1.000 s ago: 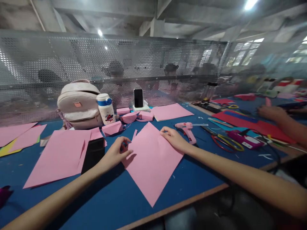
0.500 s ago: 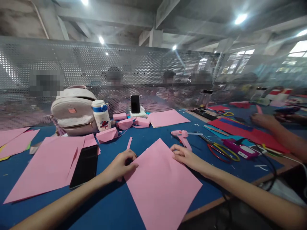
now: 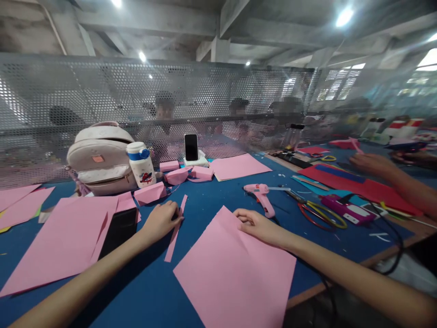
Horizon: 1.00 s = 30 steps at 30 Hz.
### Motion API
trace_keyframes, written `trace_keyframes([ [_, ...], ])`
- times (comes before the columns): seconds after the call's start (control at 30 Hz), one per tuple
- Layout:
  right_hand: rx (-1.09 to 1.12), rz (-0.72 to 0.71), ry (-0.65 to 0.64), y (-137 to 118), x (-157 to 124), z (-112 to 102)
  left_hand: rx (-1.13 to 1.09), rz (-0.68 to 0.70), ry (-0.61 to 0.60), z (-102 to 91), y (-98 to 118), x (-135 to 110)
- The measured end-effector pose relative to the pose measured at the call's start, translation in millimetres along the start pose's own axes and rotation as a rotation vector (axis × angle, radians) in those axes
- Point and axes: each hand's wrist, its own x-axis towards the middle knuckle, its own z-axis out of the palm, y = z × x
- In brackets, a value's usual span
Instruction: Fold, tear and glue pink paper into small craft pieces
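A large pink paper sheet [image 3: 235, 273] lies with one corner pointing away from me on the blue tabletop. My right hand [image 3: 254, 223] is closed over its upper right edge, fingers curled and thumb on top. To the left of the sheet, a narrow pink paper strip [image 3: 175, 241] lies at a slant. My left hand [image 3: 162, 221] is closed at the strip's middle, with thumb and fingertips on its edge; part of the grip is hidden. Beyond my right hand rests a pink hot glue gun [image 3: 260, 196] with a glue stick in it.
On the left are pink sheets [image 3: 61, 241], a black phone [image 3: 118, 232], a backpack [image 3: 102, 159] and a bottle [image 3: 141, 166]. Folded pink pieces [image 3: 177, 175] stand behind. Scissors [image 3: 321, 214] and a purple device [image 3: 348, 210] lie right, near another person's arm [image 3: 385, 173].
My left hand has let go of the large sheet and moved left onto the strip, which is now more exposed. The sheet has turned slightly and its top corner sits lower, with my right hand still on it.
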Motion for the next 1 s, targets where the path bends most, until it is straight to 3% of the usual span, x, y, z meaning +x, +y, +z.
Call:
trace_keyframes([
  [0.27,0.001,-0.027,-0.001,3,-6,1,-0.001,0.122,-0.082,1.7,8,31],
  [0.47,0.082,0.016,0.049,1,-14,6,-0.055,0.082,0.094,-10.8,5,58],
  [0.57,0.076,0.056,0.071,-2,-19,3,-0.137,0.113,0.103,-14.4,18,49],
  [0.77,0.05,0.051,0.092,-3,-14,1,-0.31,0.192,-0.119,1.6,52,6],
  [1.0,-0.066,-0.051,0.105,-4,13,6,-0.392,0.145,-0.177,8.2,41,7],
])
